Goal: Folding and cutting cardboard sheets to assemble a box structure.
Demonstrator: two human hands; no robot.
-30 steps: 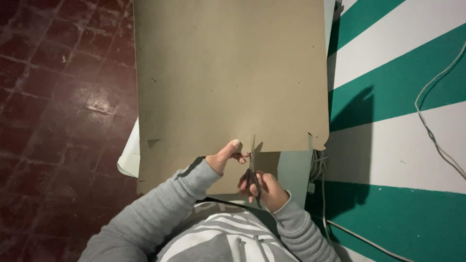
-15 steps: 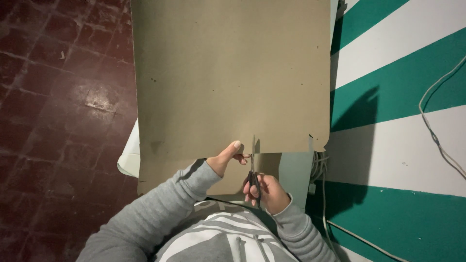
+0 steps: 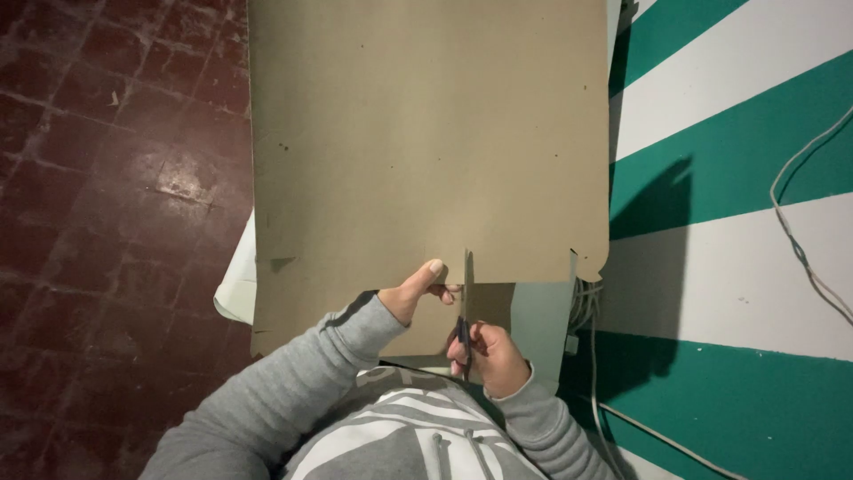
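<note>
**Scissors at the cardboard's near edge**

Right hand (image 3: pixel 490 357) fingers are clenched through the handles of dark scissors (image 3: pixel 464 311), blades upright in a short cut. Left hand (image 3: pixel 416 292) pinches the brown cardboard sheet (image 3: pixel 426 142) just beside the cut. The sheet covers a pale surface (image 3: pixel 542 324), over red floor tiles (image 3: pixel 107 178).

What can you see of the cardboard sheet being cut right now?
The cardboard sheet is a large, flat, brown-grey board with small dark specks, lying over a pale table edge. Its near edge is stepped: the right part ends higher, with a small notch near the right corner. The left hand pinches the near edge beside the cut. The scissors, held in the right hand, point away from the person into the edge.
</note>
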